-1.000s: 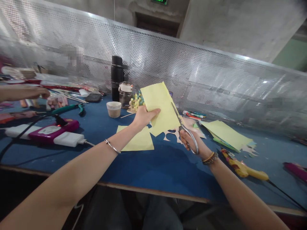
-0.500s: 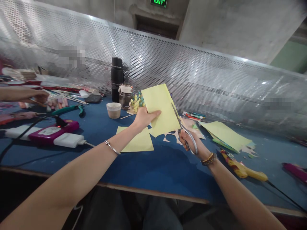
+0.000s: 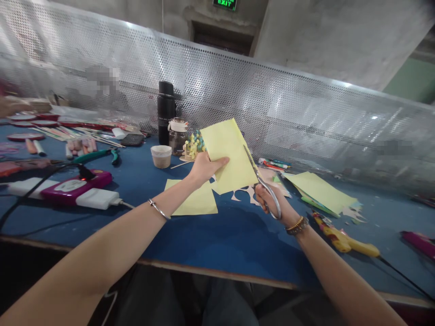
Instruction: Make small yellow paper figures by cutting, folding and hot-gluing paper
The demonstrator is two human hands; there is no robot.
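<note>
My left hand (image 3: pixel 205 167) pinches a yellow sheet of paper (image 3: pixel 229 156) by its left side, thumb lying on the front. The sheet is held up above the table. In my right hand (image 3: pixel 270 199) is a pair of metal scissors (image 3: pixel 273 199), their handles around my fingers. Their blades lie along the sheet's right edge, where a narrow strip borders it. Below my left wrist a second yellow sheet (image 3: pixel 193 199) rests flat on the table. Pale paper scraps with rounded cut-outs (image 3: pixel 251 194) lie behind my right hand.
A paper cup (image 3: pixel 161 157), a glass jar (image 3: pixel 177 138) and a black bottle (image 3: pixel 166 111) stand behind my left hand. A purple power strip (image 3: pixel 76 188) is at left. On the right are stacked yellow sheets (image 3: pixel 321 190) and a yellow glue gun (image 3: pixel 346 240). Another person's hand (image 3: pixel 12 107) shows far left.
The scissors and my right hand have shifted very slightly right and down. My left hand and the sheet have hardly moved. The other person's hand has drawn back to the far left.
</note>
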